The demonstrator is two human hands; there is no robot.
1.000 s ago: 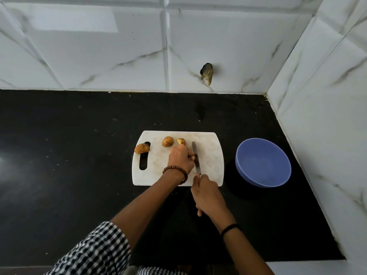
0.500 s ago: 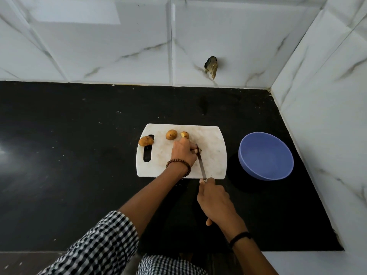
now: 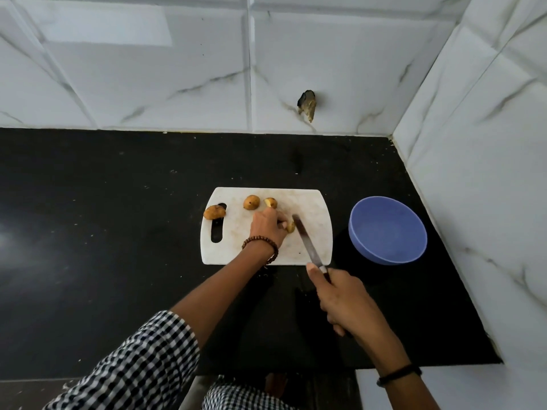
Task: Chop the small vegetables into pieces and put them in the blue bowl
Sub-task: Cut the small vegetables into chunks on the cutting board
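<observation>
Your left hand [image 3: 268,227] pinches a small vegetable piece [image 3: 291,227] against the white cutting board [image 3: 313,214] — your right hand [image 3: 343,300] grips the knife [image 3: 307,242], blade just beside that piece. Three more vegetables [image 3: 251,202] lie farther back on the board; the blue bowl [image 3: 390,232] sits right of it.

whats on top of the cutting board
Three small vegetables lie along the far side; the left hand holds a fourth vegetable, mostly hidden under it. The knife blade slants over the board.
</observation>
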